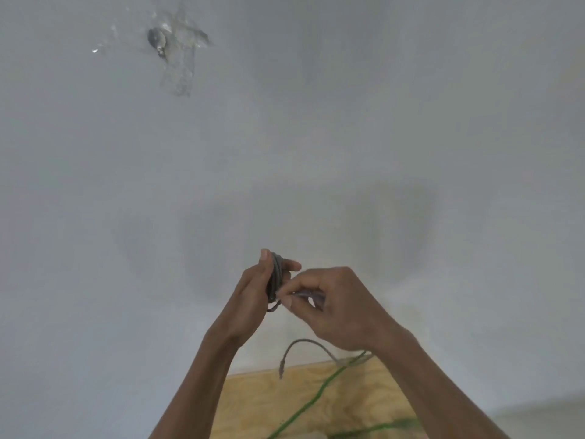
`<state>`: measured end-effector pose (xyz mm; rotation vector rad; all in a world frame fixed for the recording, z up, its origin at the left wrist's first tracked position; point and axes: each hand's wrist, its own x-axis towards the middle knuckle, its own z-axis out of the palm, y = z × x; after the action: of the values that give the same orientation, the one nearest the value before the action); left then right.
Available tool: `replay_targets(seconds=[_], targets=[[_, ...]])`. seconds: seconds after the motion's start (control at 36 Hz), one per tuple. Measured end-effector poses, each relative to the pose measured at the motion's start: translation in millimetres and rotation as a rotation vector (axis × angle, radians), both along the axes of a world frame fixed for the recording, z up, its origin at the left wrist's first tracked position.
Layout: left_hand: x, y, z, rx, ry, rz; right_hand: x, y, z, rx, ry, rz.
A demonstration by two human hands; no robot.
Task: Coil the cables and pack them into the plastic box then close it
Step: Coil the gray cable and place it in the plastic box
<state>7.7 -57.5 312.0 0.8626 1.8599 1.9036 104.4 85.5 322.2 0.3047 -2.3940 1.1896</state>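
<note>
Cable (274, 275), grey and thin, is wound into a small tight coil at the lower centre of the frame, raised in front of a pale wall (316, 137). The left hand (253, 296) grips the coil, thumb upright on its near side and fingers curled round the far side. The right hand (335, 305) is just beside it, thumb and forefinger pinching a loose strand of the same cable where it leaves the coil. A free grey end (286, 356) with a small plug hangs in an arc below the hands. A green cable (304, 407) runs slantwise across a light plywood surface (247, 403) with a visible grain at the bottom of the frame. At the upper left, a small dark round fitting (156, 39) sits on the matt wall among patches of clear, crinkled tape (180, 71).
</note>
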Motion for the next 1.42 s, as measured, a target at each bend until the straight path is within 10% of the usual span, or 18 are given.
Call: replay_targets(seconds=[0.58, 1.19, 1.42], targets=[[44, 20, 11, 0.383, -0.377, -0.284, -34, 24, -23, -0.781, -0.242, 0.22], [2, 5, -3, -0.098, 0.293, 0.044, -1, 11, 17, 0.065, -0.227, 0.081], [25, 9, -11, -0.16, -0.037, -0.189, -40, 42, 50, -0.053, -0.069, 0.144]])
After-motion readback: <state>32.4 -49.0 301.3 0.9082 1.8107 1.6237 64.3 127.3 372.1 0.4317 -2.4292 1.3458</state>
